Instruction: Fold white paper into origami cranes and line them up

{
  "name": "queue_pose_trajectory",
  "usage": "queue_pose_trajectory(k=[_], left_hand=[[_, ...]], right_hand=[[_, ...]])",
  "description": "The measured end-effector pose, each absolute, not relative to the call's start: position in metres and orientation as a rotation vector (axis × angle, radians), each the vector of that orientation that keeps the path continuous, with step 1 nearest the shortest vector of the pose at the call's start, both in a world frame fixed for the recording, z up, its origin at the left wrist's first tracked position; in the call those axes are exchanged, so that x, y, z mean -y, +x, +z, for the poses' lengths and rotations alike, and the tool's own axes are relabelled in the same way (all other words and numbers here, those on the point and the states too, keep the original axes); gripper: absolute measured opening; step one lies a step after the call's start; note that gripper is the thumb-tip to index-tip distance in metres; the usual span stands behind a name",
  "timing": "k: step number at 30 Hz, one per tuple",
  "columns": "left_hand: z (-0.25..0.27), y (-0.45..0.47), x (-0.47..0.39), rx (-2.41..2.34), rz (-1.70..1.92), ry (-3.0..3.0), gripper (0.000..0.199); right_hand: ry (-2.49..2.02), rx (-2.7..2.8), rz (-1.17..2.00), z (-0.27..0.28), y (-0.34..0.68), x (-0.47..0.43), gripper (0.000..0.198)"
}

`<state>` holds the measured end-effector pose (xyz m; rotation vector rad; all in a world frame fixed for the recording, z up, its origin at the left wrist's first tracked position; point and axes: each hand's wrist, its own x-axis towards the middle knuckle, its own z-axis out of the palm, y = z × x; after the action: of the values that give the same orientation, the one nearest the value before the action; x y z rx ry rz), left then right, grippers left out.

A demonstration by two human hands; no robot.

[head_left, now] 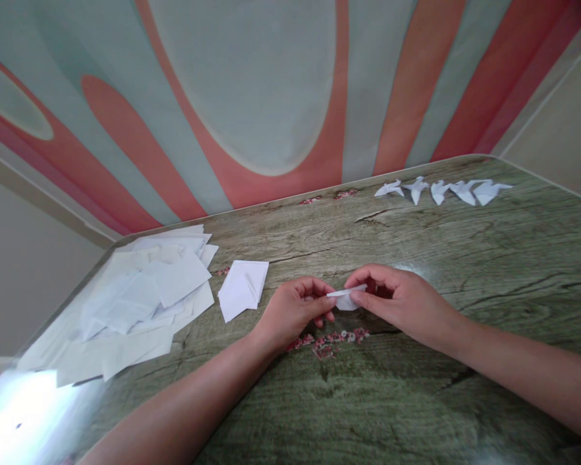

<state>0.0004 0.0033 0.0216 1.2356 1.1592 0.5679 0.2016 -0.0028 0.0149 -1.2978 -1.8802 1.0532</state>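
Observation:
A small piece of folded white paper (347, 301) is held between my two hands, just above the wood-patterned table (290, 245). My left hand (297, 310) pinches its left end between thumb and fingers. On the other side, my right hand (401, 297) grips the right end, thumb in front and fingers curled behind. The top edge of the paper looks like a narrow folded strip, while part of it is covered by my fingertips. Left of my left hand lies a small stack of white paper pieces (239, 290).
A large loose heap of white paper sheets (184, 278) spreads over the table's left side. Several folded white paper birds (438, 190) stand in a row at the back right. Behind the table rises a wall (281, 161) with red and grey shapes.

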Motion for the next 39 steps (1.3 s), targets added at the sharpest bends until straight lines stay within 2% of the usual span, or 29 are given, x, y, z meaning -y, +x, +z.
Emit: queue_pose_trajectory(k=[4,8,12,16,22,28,39], left_hand=[[0.022,0.003,0.000,-1.178,0.570,1.281,0.023],[0.019,0.006,0.002,-1.169,0.586,1.299,0.024],[0.017,0.007,0.001,-1.173,0.646,1.301,0.022],[0.021,0.008,0.003,-1.222,0.644,1.386,0.017],[0.035,0.013,0.012,-1.363,0.713,1.868,0.009],[0.037,0.013,0.018,-1.321,0.687,2.149,0.010],[0.035,0.009,0.017,-1.295,0.716,2.238,0.012]], right_hand=[[-1.126,1.998,0.697,0.008,0.201,0.003,0.009],[-0.994,2.054,0.481,0.006,0.201,0.005,0.006],[-0.994,2.083,0.443,0.007,0.200,0.006,0.001],[-1.019,2.120,0.379,0.008,0.201,0.006,0.006],[-0.942,2.195,0.199,0.015,0.200,0.012,0.010],[-0.875,2.257,0.103,0.021,0.199,0.019,0.011],[-0.834,2.303,0.074,0.021,0.200,0.016,0.015]])
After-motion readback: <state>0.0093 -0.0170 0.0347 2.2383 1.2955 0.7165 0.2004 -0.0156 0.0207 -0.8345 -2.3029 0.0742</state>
